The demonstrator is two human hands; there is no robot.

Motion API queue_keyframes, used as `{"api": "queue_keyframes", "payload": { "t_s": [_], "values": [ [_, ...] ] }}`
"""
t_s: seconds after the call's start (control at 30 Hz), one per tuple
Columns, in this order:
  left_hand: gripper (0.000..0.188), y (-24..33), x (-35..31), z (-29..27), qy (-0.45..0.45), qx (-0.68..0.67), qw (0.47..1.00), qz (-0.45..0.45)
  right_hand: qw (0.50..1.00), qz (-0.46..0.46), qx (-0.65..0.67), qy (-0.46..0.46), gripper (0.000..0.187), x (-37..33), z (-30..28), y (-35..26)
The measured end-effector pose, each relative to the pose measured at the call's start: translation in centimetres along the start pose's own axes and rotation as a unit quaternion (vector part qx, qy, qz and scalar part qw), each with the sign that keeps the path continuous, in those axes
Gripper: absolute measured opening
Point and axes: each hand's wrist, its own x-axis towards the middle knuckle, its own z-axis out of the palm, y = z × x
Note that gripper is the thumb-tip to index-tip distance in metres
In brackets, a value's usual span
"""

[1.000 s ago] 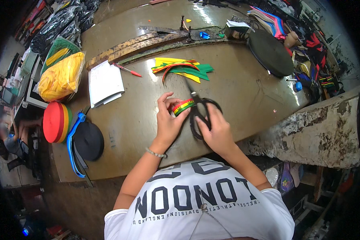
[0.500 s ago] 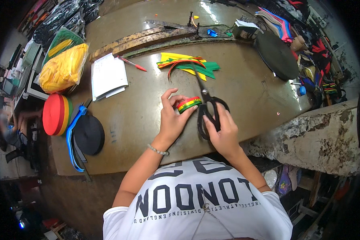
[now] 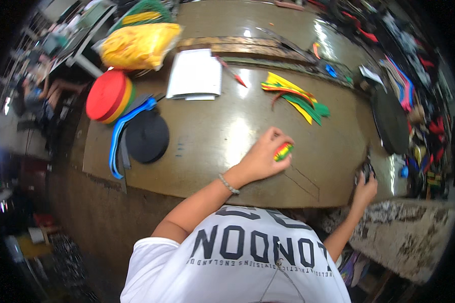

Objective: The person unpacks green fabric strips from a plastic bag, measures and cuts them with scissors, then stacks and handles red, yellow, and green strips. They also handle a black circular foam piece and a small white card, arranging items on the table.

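Observation:
My left hand (image 3: 265, 154) is closed round a small striped wristband (image 3: 283, 151) in red, yellow and green, held just above the table (image 3: 207, 166). Most of the band is hidden by my fingers. Off at the table's right side, my right hand (image 3: 366, 191) grips black-handled scissors (image 3: 367, 169), their blades pointing away from me. Beyond my left hand lies a loose pile of yellow, green and red ribbon strips (image 3: 301, 101).
At the left are a red, yellow and green roll (image 3: 106, 96), a black webbing roll (image 3: 147, 137) and blue strips (image 3: 117, 146). A notebook (image 3: 194, 76), red pen (image 3: 232, 72) and bagged yellow material (image 3: 139, 45) lie farther back. A large black roll (image 3: 391, 123) stands right.
My right hand has carried the scissors away from the wristband to the table's right side. My left hand still holds the band. The view has swung left.

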Motion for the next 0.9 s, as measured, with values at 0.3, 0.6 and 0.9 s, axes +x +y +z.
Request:
{"api": "queue_keyframes", "payload": {
  "t_s": [0.3, 0.6, 0.9],
  "values": [
    [0.026, 0.3, -0.3, 0.0, 0.097, -0.48, 0.857, -0.16, 0.783, -0.444, 0.397, -0.177, 0.079, -8.7, -1.5, -17.5],
    [0.036, -1.3, -1.5, -29.6, 0.443, 0.172, 0.879, 0.039, 0.839, -0.394, 0.318, -0.197, 0.037, -8.5, 2.3, -17.0],
    [0.05, -12.4, -5.6, -39.7, 0.288, 0.639, 0.661, -0.267, 0.765, -0.384, 0.452, -0.252, 0.032, -6.2, -5.3, -18.1]
  ]
}}
